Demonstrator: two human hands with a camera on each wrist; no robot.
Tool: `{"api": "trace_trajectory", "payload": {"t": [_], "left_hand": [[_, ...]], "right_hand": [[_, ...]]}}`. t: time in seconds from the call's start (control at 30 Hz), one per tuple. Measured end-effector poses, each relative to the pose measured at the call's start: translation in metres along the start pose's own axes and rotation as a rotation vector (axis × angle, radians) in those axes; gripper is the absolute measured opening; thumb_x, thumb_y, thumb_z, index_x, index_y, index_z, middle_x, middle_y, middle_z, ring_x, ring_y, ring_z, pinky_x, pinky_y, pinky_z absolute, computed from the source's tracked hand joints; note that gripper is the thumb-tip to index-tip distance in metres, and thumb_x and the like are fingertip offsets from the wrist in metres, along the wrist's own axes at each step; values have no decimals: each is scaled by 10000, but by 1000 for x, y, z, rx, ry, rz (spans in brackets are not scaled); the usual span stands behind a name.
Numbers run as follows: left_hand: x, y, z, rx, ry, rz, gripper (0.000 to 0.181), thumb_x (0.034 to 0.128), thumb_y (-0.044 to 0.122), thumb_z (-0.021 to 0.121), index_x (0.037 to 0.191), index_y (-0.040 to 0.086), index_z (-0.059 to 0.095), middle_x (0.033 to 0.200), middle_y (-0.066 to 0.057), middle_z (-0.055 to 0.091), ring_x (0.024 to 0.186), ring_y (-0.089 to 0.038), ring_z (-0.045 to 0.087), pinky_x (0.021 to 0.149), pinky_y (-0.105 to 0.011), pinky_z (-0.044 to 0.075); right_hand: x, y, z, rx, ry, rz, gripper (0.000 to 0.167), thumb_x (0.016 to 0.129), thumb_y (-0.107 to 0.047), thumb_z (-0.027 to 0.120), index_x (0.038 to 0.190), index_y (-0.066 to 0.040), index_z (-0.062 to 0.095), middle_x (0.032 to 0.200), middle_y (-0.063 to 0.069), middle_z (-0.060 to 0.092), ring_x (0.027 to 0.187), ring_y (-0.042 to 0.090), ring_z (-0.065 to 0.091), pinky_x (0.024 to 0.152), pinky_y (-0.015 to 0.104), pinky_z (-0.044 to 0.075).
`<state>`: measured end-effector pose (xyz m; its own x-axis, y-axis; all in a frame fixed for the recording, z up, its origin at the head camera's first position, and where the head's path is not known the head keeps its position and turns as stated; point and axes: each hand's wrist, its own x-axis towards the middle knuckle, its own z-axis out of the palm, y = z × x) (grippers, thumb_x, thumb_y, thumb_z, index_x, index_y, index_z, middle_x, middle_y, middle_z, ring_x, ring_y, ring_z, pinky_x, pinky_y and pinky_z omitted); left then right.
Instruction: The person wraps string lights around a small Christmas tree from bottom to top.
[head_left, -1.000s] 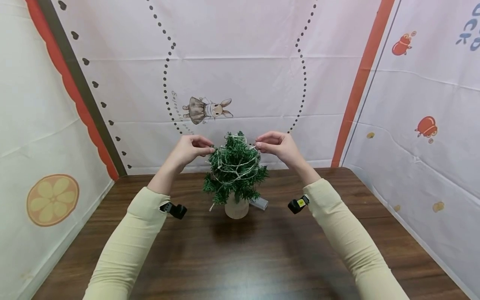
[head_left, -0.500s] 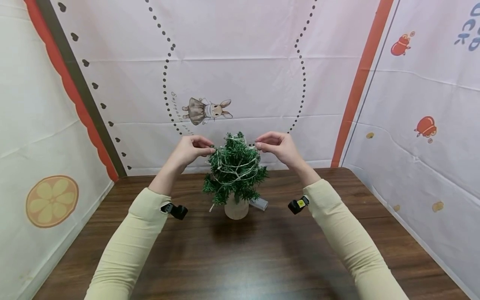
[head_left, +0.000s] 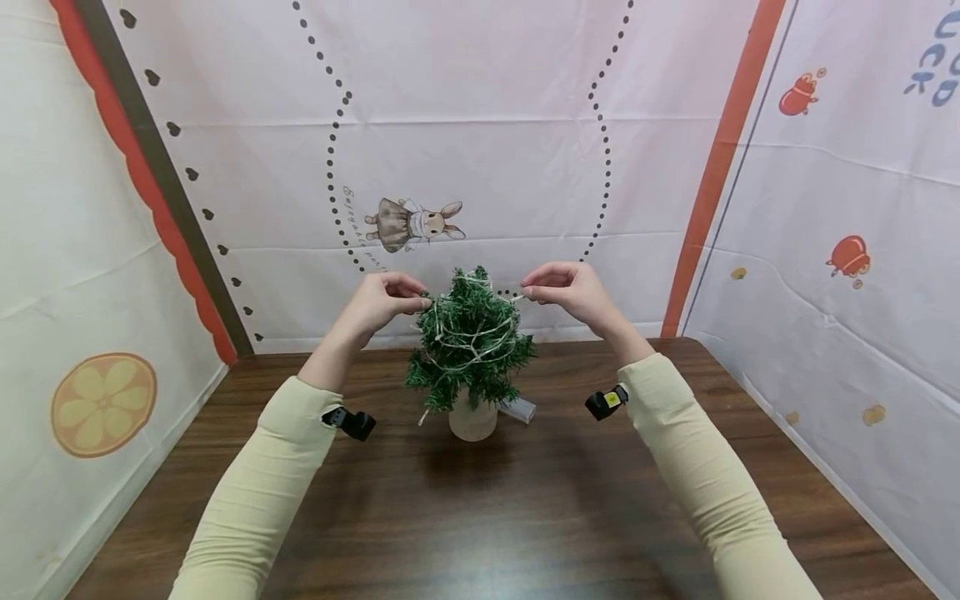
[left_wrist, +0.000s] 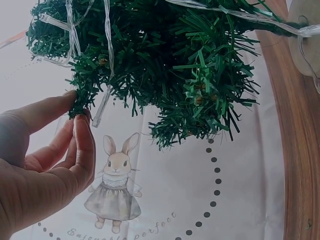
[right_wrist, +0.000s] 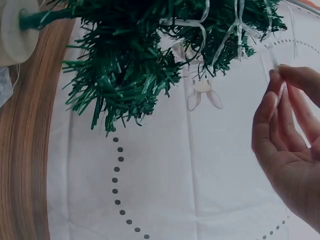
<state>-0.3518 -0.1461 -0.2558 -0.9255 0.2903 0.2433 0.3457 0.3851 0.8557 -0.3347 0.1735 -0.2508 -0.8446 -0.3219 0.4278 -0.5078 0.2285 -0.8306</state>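
A small artificial Christmas tree (head_left: 480,379) stands upright in a pale round base (head_left: 472,419), wound with clear-wired string lights (head_left: 474,337). My left hand (head_left: 377,304) is at the upper left of the tree; the left wrist view shows its thumb and finger pinching a green branch tip (left_wrist: 80,102). On the other side, my right hand (head_left: 573,293) pinches the end of one small light of the string (right_wrist: 273,59), held out a little from the branches. Its wire leads back to the tree.
A grey-white box (head_left: 519,408) lies behind the base to the right on the brown wooden table (head_left: 480,517). Printed cloth (head_left: 480,167) hangs behind and along both sides. Each sleeve carries a black wrist camera (head_left: 358,423).
My right hand has moved slightly right, away from the tree, drawing the pinched light outward with it. The left hand has stayed at its branch. The view has tilted very slightly.
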Motion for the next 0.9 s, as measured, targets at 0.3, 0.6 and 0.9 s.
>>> {"api": "trace_trajectory", "payload": {"t": [0.3, 0.6, 0.9], "left_hand": [[0, -1, -1, 6, 7, 17, 328, 837, 191, 731, 1096, 8, 648, 829, 23, 645, 776, -155, 602, 761, -289, 436], [-1, 0, 0, -10, 6, 19, 357, 824, 189, 745, 1105, -7, 641, 824, 28, 647, 762, -133, 604, 778, -286, 434], [-2, 4, 0, -23, -2, 3, 336, 835, 170, 733, 1106, -6, 638, 813, 40, 642, 751, -125, 602, 776, -290, 433]], "right_hand": [[0, 4, 12, -92, -79, 20, 209, 854, -114, 704, 1033, -7, 688, 921, 88, 728, 845, 203, 692, 806, 310, 541], [0, 15, 19, -60, -73, 18, 193, 874, -59, 665, 1047, 24, 678, 858, -6, 721, 808, 147, 680, 794, 309, 542], [1, 18, 24, -84, -55, 19, 171, 871, -9, 611, 1016, 31, 692, 737, -10, 598, 613, 81, 468, 579, 209, 386]]}}
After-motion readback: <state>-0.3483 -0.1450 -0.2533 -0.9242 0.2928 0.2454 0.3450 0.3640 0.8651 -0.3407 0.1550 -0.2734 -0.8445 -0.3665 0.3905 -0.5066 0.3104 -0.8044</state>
